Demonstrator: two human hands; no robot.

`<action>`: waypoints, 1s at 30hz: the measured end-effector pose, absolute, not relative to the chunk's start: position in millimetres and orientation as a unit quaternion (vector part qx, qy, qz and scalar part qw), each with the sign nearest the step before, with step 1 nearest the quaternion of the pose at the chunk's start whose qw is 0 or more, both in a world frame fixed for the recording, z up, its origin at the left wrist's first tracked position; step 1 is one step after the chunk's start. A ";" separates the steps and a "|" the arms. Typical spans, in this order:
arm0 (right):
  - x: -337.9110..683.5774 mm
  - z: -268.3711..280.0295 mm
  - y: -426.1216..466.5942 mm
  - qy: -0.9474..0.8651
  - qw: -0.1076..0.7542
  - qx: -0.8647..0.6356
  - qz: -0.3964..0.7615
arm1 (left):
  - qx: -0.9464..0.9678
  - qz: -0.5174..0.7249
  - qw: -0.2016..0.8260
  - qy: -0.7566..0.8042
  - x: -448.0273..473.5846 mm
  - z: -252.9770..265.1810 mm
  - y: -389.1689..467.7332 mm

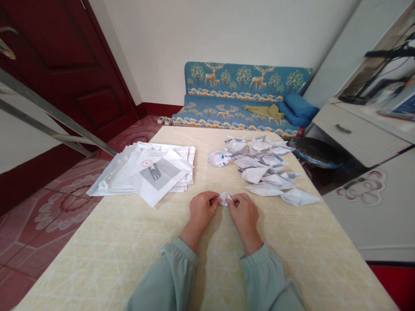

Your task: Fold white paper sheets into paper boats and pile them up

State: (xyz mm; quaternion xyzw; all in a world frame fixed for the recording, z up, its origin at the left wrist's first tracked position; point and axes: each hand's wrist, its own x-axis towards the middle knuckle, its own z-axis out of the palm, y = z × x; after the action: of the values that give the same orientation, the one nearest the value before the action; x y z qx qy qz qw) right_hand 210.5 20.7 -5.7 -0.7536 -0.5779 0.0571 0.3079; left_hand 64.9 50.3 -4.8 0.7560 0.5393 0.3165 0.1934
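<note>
Pale green sleeves (162, 276) come in at the bottom of my head view, lying over the table (97, 255), the largest thing I have, with a blue sofa (223, 116) beyond its far edge. On the left I see a stack of papers (119, 172), flat and, as I judge it, unfolded stock, with a loose sheet (162, 175) bearing a grey print askew on top. Across on the right sit rows of folded pieces (266, 188), pointed at the ends and bunched close; I'd call those done, well over a handful, though overlap keeps me from counting. Between both groups, nearer me, are the left hand (202, 207) and the right hand (243, 211), thumbs and forefingers pinched on opposite sides of one small folded paper (225, 199) just above the tabletop. That one looks partly shaped to me, its creases meeting at a peak, and short of the finished form.
</note>
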 end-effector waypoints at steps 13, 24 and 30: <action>203.9 -2.4 23.3 -0.558 0.255 -0.788 0.042 | 0.731 0.249 0.144 0.619 72.5 1.2 49.0; 201.3 -1.8 24.5 -0.559 0.246 -0.791 0.034 | 0.724 0.228 0.143 0.635 75.2 1.4 50.4; 200.6 -0.6 24.8 -0.565 0.229 -0.792 0.033 | 0.722 0.220 0.135 0.642 76.3 0.6 50.3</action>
State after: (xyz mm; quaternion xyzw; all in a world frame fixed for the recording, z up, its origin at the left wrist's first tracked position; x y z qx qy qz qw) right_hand 200.6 24.8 -0.6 -0.7920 -0.5649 0.0334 0.2292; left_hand 76.3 50.3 0.6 0.7216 0.6423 0.2200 0.1353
